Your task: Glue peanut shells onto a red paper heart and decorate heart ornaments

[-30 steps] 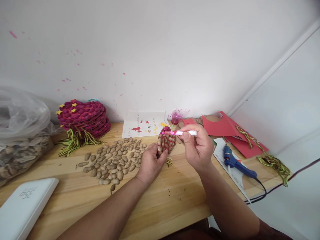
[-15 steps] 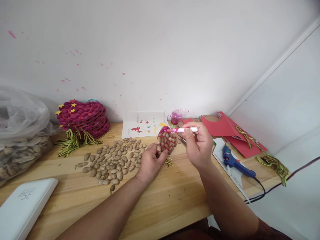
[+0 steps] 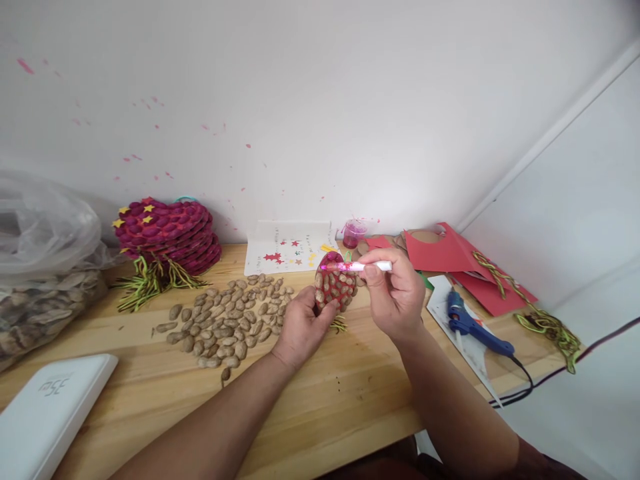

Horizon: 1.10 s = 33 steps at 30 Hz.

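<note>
My left hand (image 3: 306,325) grips the lower left edge of a red peanut-covered craft piece (image 3: 336,288), holding it tilted up above the table. Its top edge is coloured magenta, while the peanuts lower down are bare brown. A small yarn fringe (image 3: 339,324) hangs from its underside. Pinched in my right hand (image 3: 397,293) is a white-handled paintbrush (image 3: 370,266) smeared with pink, its tip against the upper part of the craft piece. Loose peanuts (image 3: 230,323) lie spread to the left of my left hand.
Finished-looking magenta peanut pieces (image 3: 167,230) with yarn fringes are stacked at left, beside a plastic bag of peanuts (image 3: 47,300). A cup of magenta paint (image 3: 353,235) stands behind. At right lie a blue glue gun (image 3: 477,330) with its cord and red card (image 3: 435,250). A white power bank (image 3: 60,407) sits front left.
My right hand has moved the brush slightly left and down across the top of the craft piece. My left hand has stayed nearly still.
</note>
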### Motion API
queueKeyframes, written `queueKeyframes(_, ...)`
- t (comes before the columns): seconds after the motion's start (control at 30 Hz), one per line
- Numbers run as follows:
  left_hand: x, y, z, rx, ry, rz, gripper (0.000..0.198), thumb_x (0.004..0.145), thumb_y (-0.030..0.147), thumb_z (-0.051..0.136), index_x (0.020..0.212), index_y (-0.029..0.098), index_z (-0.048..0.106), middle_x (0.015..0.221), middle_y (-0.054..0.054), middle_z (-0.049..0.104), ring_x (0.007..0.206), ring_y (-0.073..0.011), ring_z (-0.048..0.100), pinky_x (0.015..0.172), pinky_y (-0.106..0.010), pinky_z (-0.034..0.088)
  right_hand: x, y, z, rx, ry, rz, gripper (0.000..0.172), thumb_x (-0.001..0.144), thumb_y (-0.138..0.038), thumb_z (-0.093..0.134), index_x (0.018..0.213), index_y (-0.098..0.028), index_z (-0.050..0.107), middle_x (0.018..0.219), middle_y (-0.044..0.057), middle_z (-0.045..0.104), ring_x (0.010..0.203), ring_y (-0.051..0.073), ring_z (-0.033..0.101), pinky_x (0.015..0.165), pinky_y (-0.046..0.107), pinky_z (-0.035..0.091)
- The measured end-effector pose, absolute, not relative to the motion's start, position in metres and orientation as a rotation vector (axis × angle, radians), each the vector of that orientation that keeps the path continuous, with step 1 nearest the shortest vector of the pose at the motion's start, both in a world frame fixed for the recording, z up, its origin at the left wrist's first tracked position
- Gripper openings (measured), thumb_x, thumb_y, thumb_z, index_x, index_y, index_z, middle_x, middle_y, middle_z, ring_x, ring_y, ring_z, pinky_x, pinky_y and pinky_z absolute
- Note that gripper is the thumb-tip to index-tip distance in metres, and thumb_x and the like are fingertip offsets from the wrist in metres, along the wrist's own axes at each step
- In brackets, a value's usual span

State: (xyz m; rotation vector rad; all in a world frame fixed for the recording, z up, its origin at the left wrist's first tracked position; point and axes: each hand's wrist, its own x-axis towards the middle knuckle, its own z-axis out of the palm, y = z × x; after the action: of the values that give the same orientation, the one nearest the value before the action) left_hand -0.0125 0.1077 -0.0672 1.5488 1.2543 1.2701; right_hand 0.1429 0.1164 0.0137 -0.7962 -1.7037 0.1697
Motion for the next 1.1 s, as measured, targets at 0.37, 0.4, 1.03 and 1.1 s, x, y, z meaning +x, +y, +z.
queueKeyframes(0.37,-0.013,0.106,-0.066,1.593,1.293,1.292,0.023,0.088,0.038,0.057,0.073,0.02,0.055,0.071,0.0,0.055,0.067,-0.0158,0.049,0.065,-0.029,0.039,0.146,0.119,0.013,-0.808,-1.683,0.199,0.01,0.1,-0.02,0.057,0.105,-0.023,0.066,0.087,0.001,0.066,0.069,0.014,0.06,0.062,0.029,0.047)
queueKeyframes(0.4,-0.013,0.107,-0.066,1.605,1.303,1.296,0.023,0.087,0.037,0.058,0.072,0.021,0.054,0.07,0.001,0.054,0.066,-0.0156,0.048,0.065,-0.029,0.039,0.146,0.118,0.013,-0.804,-1.704,0.193,0.01,0.099,-0.02,0.058,0.105,-0.023,0.066,0.087,0.001,0.067,0.069,0.014,0.06,0.062,0.03,0.048)
queueKeyframes(1.03,-0.012,0.108,-0.064,1.81,1.366,1.433,0.027,0.086,0.023,0.06,0.066,0.023,0.043,0.065,0.004,0.043,0.059,-0.013,0.041,0.059,-0.026,0.035,0.144,0.11,0.024,-0.71,-1.816,-0.139,0.021,0.092,-0.01,0.063,0.106,-0.025,0.065,0.09,0.003,0.073,0.081,0.02,0.064,0.074,0.036,0.053)
queueKeyframes(1.1,-0.012,0.108,-0.063,1.814,1.356,1.43,0.027,0.087,0.023,0.06,0.066,0.023,0.043,0.065,0.004,0.043,0.059,-0.013,0.041,0.059,-0.025,0.034,0.144,0.109,0.025,-0.693,-1.843,-0.13,0.021,0.091,-0.009,0.062,0.106,-0.024,0.065,0.089,0.003,0.073,0.081,0.019,0.064,0.075,0.036,0.053)
